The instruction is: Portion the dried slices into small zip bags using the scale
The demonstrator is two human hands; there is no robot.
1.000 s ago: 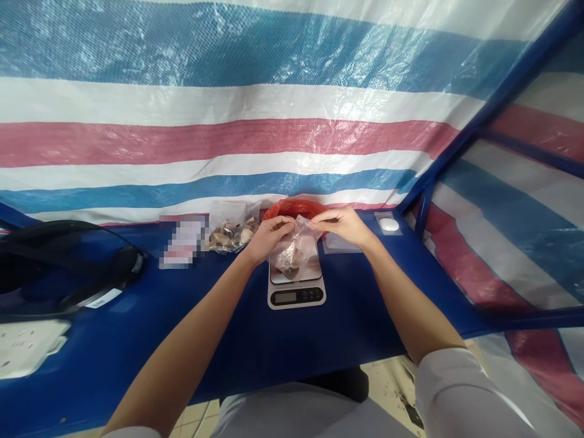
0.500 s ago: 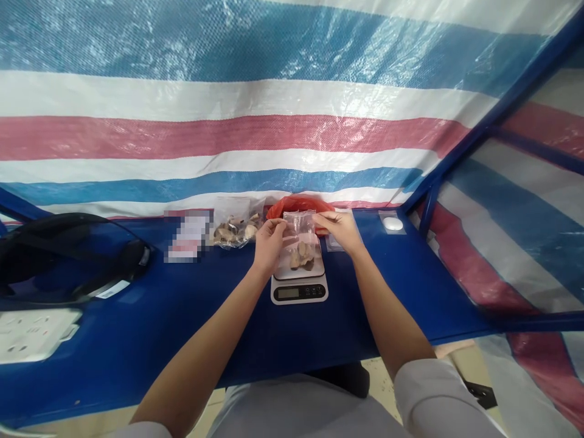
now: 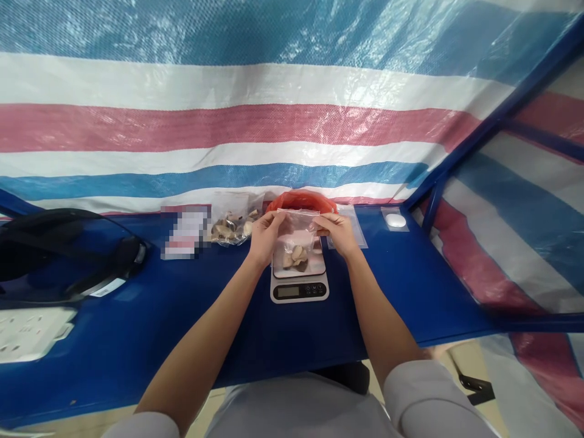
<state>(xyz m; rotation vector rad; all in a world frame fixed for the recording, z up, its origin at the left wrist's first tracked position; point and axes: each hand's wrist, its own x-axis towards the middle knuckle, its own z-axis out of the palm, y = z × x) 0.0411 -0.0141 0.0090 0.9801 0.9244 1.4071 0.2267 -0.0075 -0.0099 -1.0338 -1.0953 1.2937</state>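
Head view: left hand (image 3: 267, 237) and right hand (image 3: 338, 232) pinch top corners of small clear bag (image 3: 297, 226), over digital scale (image 3: 300, 291). Brownish pieces (image 3: 296, 258) already inside; sealing unclear. Larger clear bag (image 3: 230, 204) holds others.

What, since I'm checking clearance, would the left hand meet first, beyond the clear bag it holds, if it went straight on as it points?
Probably the red plastic bag behind the clear bag; the left hand points forward and slightly right, toward it, though depth is unclear.

There are two hands (image 3: 264, 236) (image 3: 340, 234) (and one scale (image 3: 300, 292)).
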